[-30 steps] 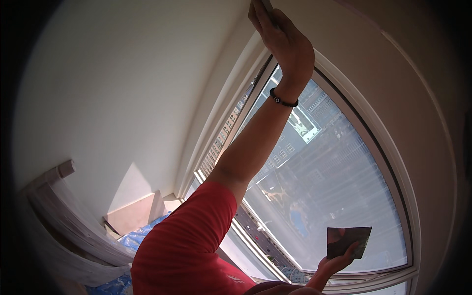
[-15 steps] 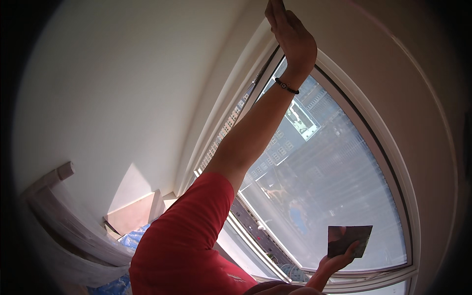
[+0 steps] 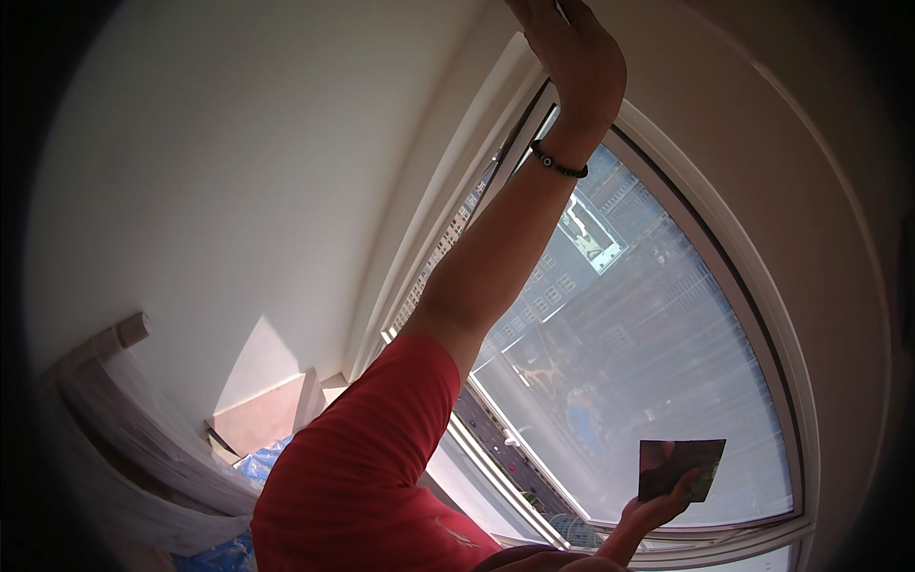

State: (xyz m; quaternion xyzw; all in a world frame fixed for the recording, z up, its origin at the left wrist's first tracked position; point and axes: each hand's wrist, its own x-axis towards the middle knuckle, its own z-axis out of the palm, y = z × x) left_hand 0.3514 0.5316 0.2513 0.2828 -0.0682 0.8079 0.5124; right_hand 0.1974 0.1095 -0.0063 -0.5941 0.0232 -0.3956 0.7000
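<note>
Reaching left arm [image 3: 486,267]: nearest; red sleeve [image 3: 367,429], bare forearm, dark bracelet [image 3: 560,162] at the wrist; crosses the view diagonally and hides a strip of window.
Left hand [image 3: 581,67]: raised, wrist bent; fingers cut off by the top of view, so their opening, hold and contact cannot be told.
Right hand [image 3: 648,515]: lower right; fingers closed on the plate's lower part.
Dark plate [image 3: 679,461]: flat, four-sided, in the right hand in front of the glazing; top edge free of the fingers.
Clearance: broad gap between plate and left forearm; tighter from plate to frame at right.
Window frame [image 3: 762,286]: pale, bounding the window pane [image 3: 658,362].
Pale wall [image 3: 219,191]: long bare stretch left of the arm.
Obstructions: lower left, translucent draped sheeting [image 3: 143,439], blue sheeting [image 3: 219,556] and a pinkish panel [image 3: 262,415] against the wall.
Outside: roadway [image 3: 510,460] far below, with vehicles.
</note>
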